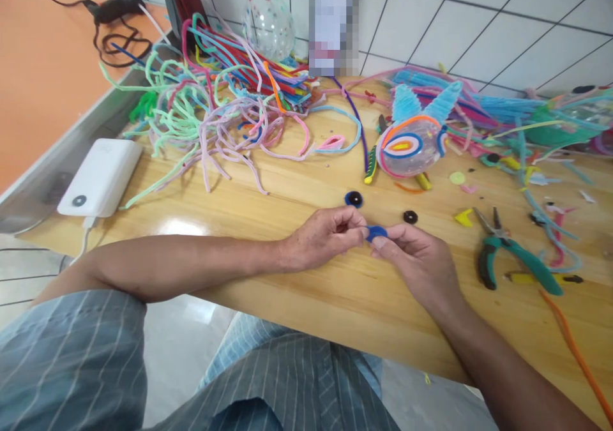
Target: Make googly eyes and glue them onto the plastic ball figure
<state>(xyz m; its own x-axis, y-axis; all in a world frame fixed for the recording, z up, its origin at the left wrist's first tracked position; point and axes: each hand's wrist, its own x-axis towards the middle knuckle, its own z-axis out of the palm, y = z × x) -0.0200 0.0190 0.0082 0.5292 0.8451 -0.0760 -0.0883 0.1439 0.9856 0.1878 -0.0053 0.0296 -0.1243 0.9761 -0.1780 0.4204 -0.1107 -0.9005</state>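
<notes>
Head view: two bare hands at work over a pale wooden tabletop [287, 297], forearms coming in from either side.
Blue piece: small, flat, dark-blue round piece [377, 233], raised between the hands near the front edge; I cannot make out its material.
Left hand: left hand [325, 236] with fingers curled, thumb and forefinger pinched narrow at the near side of the blue piece.
Right hand: right hand [426, 258] closed lightly on the same piece, thumb laid on its face.
Discs: blue-rimmed disc with a glossy black centre [354, 199], just beyond the left hand; plain black round disc [410, 217], just beyond the right.
Balloon head: clear round balloon with fuzzy light-blue ears and a ringed orange, white and blue eye [416, 159], standing behind the discs.
Pliers: teal-and-black-handled metal pliers [501, 234], lying to the right, tips apart.
Stems: tangled heap of mint, lilac and red fuzzy stems [225, 112], back left.
Power bank: white plastic power bank [100, 175], left, cable plugged in.
</notes>
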